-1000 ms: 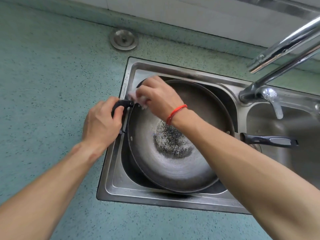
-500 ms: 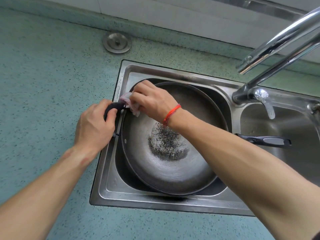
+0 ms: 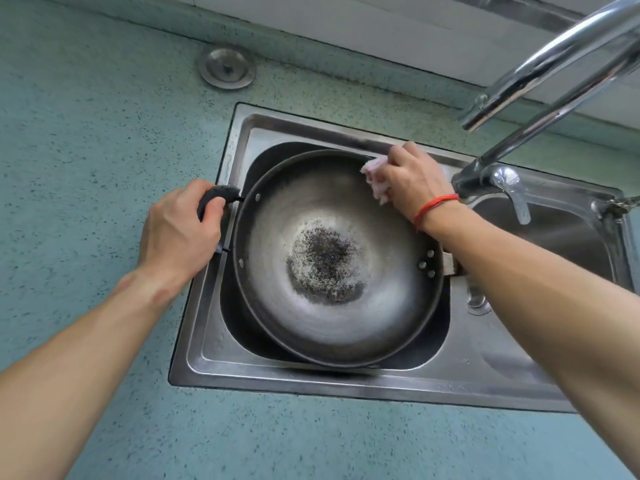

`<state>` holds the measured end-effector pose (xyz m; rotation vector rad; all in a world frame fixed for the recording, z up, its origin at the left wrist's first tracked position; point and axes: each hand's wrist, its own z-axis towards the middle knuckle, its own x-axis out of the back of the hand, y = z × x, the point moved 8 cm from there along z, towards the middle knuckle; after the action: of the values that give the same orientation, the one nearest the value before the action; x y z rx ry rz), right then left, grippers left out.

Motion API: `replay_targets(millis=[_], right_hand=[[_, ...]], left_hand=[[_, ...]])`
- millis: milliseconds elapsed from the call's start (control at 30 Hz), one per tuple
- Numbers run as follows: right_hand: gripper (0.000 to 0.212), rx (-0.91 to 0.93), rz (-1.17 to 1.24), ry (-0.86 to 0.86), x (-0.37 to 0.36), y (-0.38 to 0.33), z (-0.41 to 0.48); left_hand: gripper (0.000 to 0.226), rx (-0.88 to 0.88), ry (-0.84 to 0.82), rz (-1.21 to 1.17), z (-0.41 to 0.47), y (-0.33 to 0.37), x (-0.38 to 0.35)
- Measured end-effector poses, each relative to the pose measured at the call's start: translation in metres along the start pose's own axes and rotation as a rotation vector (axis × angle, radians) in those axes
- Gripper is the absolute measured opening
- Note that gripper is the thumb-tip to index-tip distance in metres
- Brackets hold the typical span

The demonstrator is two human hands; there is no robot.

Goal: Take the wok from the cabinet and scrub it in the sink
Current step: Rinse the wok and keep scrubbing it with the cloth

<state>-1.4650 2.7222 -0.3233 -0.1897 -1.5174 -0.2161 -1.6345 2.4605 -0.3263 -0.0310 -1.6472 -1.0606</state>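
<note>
A dark steel wok (image 3: pixel 332 317) with a black, burnt patch in its middle lies in the left basin of the stainless sink (image 3: pixel 242 368). My left hand (image 3: pixel 176 233) grips the wok's small black side handle (image 3: pixel 218 195) at the left rim. My right hand (image 3: pixel 412 181), with a red string on the wrist, holds a pale pinkish scrub cloth (image 3: pixel 375 180) against the wok's far right inner wall. My right forearm hides the long handle on the right.
A chrome faucet (image 3: pixel 540 109) arches over the sink's right side, its base beside my right hand. A round metal drain plug (image 3: pixel 227 67) lies on the speckled green counter (image 3: pixel 86 133) behind the sink. The right basin (image 3: pixel 568 237) lies under my right arm.
My right hand has swept the cloth from the wok's left rim, near the side handle, across to the far right rim. My left hand keeps its grip on the side handle.
</note>
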Motion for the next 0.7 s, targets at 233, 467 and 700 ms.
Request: replay_targets(millis=[233, 467, 700], right_hand=[[0.008, -0.154, -0.201, -0.378, -0.006, 0.008, -0.072], [0.025, -0.123, -0.209, -0.643, -0.005, -0.041, -0.122], [0.033, -0.150, 0.287, -0.841, -0.023, -0.127, -0.139]], left_hand=[[0.023, 0.009, -0.009, 0.007, -0.001, 0.002, 0.002], [0.025, 0.013, 0.003, 0.007, -0.002, 0.003, 0.003], [0.023, 0.002, 0.022, 0.006, -0.001, 0.002, 0.003]])
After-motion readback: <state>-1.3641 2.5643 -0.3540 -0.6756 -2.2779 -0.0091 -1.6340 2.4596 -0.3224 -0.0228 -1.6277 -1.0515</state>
